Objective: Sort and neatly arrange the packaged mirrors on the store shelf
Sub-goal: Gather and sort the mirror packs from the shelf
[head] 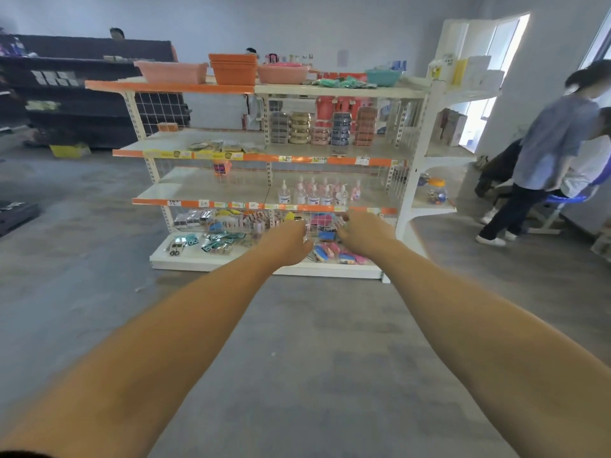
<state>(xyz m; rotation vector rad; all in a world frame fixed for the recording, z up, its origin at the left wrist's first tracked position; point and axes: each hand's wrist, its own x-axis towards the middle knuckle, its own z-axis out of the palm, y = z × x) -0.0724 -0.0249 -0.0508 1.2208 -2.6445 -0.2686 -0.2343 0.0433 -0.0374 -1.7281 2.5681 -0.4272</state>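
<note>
Both my arms stretch toward the bottom tier of a white and orange store shelf (264, 264). My left hand (287, 242) has its fingers curled at the edge of a shiny clear packet (307, 230) that sits between my hands. My right hand (363, 231) hovers beside it with curled fingers; blur hides whether it touches anything. Below my hands lie pink and blue oval packets (330, 252). Teal-framed packets (216, 242) lie in a loose pile to the left. Flat round packets (211, 147) lie scattered on the second tier.
Pump bottles (314, 193) stand on the third tier, stacked tins (322, 128) on the second, and plastic tubs (233, 69) on top. A person (542, 153) stands at the right near a blue stool. A dark shelf (82, 90) stands at the back left. Grey floor lies in front.
</note>
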